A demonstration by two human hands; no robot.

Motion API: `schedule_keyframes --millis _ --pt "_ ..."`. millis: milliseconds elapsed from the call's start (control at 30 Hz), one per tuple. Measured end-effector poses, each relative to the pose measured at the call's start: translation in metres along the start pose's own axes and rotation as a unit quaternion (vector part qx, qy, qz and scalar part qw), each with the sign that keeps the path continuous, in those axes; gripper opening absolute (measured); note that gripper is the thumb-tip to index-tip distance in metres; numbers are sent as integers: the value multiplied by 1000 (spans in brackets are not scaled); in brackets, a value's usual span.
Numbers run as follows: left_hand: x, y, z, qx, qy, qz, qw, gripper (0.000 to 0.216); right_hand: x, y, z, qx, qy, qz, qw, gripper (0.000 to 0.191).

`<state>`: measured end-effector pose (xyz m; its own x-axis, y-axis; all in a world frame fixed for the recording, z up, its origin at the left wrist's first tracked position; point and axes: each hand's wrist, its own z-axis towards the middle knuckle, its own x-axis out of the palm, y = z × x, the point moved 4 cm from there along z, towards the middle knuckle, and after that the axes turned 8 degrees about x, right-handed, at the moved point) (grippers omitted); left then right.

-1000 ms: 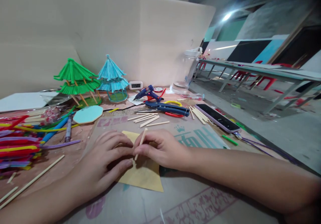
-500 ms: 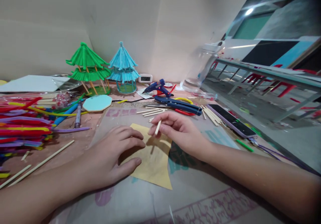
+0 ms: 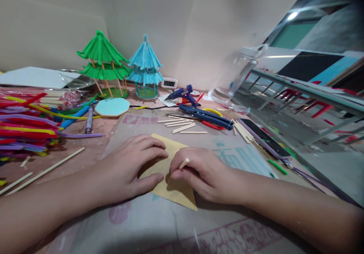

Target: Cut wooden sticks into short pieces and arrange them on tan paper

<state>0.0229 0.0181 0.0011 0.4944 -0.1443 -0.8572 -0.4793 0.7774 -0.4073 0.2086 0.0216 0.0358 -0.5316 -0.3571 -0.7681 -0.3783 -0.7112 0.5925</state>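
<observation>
Head view: stick (image 3: 184,163) slanted, visible end up-right.

the left hand (image 3: 139,167) and right hand (image 3: 206,175) are bare, with slender fingers (image 3: 155,153) rounding off smoothly. the left forearm (image 3: 68,193) and right forearm (image 3: 273,199) are bare as well, slim and gradually widening, with a few faint pale specks (image 3: 303,232) dotting the right one.

A narrow gap separates the left hand (image 3: 136,166) and right hand (image 3: 209,174), with loose sticks (image 3: 183,128) obstructing beyond.
</observation>
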Motion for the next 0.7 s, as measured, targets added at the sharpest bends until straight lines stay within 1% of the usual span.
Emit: schedule_keyframes --millis 67,133,200,267,300,433,533,633,667,700 --pt "-1 0 2 3 -9 -2 1000 31 2 -2 3 7 8 -35 999 17" --pt "-2 0 4 1 -8 -1 1000 32 0 -5 5 33 -8 -61 998 19" --pt "-2 0 5 0 -7 0 1000 33 0 -6 6 49 -11 -55 997 21" --pt "-3 0 5 6 -11 1 1000 32 4 -2 5 33 27 -23 999 22" --pt "-3 -1 5 9 -14 1 1000 31 7 0 4 16 58 -10 998 21" --pt "-2 0 5 4 -13 2 1000 30 2 -5 5 47 -4 -49 998 19" --pt "-2 -1 5 0 -1 -2 1000 29 5 -4 6 7 34 -30 999 16" --pt "-2 -1 5 -5 4 -5 1000 33 0 -8 8 41 -22 -56 997 19" --pt "-2 -2 5 -5 4 -8 1000 32 0 -8 9 41 -15 -50 998 19" --pt "-2 -2 5 -4 3 -11 1000 30 2 -8 9 27 15 -24 999 18"
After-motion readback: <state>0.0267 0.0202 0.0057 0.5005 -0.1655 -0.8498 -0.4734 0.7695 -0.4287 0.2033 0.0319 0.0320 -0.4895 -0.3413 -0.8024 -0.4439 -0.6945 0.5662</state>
